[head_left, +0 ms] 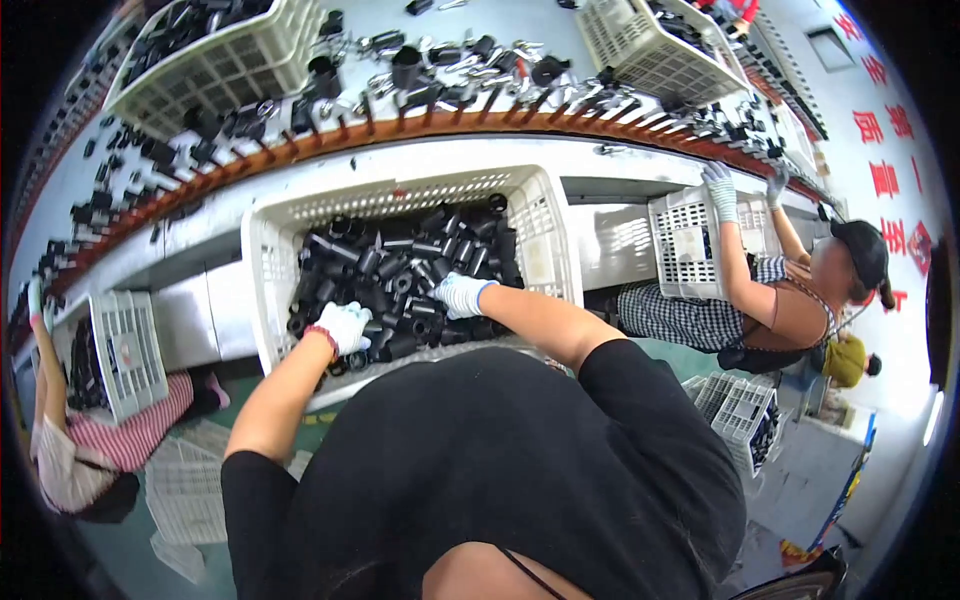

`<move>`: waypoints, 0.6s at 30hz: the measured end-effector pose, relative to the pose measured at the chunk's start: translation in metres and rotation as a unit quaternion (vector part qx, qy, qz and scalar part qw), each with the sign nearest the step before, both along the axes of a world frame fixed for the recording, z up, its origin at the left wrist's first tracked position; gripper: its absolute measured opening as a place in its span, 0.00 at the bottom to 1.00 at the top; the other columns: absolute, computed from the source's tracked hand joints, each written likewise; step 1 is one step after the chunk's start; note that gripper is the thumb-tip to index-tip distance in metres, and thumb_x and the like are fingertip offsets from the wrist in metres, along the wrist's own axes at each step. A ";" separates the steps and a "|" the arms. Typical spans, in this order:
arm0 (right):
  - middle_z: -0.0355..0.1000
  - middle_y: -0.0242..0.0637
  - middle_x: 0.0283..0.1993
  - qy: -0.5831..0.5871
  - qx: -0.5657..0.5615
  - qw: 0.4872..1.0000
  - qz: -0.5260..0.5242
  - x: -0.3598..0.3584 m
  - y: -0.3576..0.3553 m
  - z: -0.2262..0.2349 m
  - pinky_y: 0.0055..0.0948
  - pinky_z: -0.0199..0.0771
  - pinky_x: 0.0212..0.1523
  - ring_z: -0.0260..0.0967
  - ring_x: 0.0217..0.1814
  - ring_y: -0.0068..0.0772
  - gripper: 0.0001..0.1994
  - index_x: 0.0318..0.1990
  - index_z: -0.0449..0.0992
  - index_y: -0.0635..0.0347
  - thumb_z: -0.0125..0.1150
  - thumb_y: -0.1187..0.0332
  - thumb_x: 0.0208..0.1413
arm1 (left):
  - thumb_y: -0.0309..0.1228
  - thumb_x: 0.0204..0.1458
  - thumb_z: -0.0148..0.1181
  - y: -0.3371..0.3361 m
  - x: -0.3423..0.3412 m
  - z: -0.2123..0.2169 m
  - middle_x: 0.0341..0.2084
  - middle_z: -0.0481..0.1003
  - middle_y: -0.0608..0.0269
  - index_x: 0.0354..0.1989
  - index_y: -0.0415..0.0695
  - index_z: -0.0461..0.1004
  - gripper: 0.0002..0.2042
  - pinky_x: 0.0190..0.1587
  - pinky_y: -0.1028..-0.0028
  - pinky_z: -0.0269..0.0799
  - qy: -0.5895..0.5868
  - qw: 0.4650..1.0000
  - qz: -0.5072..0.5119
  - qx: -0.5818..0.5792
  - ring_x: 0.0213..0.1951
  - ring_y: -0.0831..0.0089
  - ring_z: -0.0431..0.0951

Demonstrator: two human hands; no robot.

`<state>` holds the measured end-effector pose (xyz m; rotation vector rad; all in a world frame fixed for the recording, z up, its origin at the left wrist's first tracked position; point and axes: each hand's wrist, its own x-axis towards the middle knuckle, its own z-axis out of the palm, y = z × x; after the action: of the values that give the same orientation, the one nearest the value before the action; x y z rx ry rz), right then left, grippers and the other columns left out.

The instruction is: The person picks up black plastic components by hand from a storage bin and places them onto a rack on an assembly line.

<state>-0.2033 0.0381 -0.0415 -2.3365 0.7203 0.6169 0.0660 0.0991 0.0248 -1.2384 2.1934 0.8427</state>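
In front of me stands a large cream plastic crate (561,235) with slotted walls, holding a loose heap of short black tube-shaped parts (375,262). My left hand (344,328), in a white knit glove, is down at the near left of the heap; its fingers curl in among the parts, and what they hold is hidden. Further right, my right hand (462,296), gloved the same way, rests on the middle of the heap. Its fingers bend in toward the black parts, but I cannot make out which piece is in them.
Beyond the crate runs a bench with a brown rail (440,122) of upright pegs, and black and metal parts scattered behind it. Crates of parts (225,75) stand on the bench. One co-worker (785,290) is at a crate on the right, another (85,440) on the left. Stacked crates (735,410) sit on the floor.
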 end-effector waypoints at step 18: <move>0.70 0.46 0.50 -0.289 0.180 0.917 -0.206 -0.077 0.017 0.149 0.35 0.64 0.56 0.66 0.55 0.45 0.26 0.51 0.70 0.59 0.60 0.71 0.38 | 0.38 0.47 0.59 -0.212 -0.143 0.165 0.38 0.73 0.50 0.43 0.42 0.70 0.17 0.48 0.65 0.68 0.440 0.809 0.199 -0.335 0.43 0.55 0.74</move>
<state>-0.2803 0.0551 0.1076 -1.8004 0.7085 -0.1293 -0.0770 -0.1127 0.1898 -1.9765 3.2243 0.9569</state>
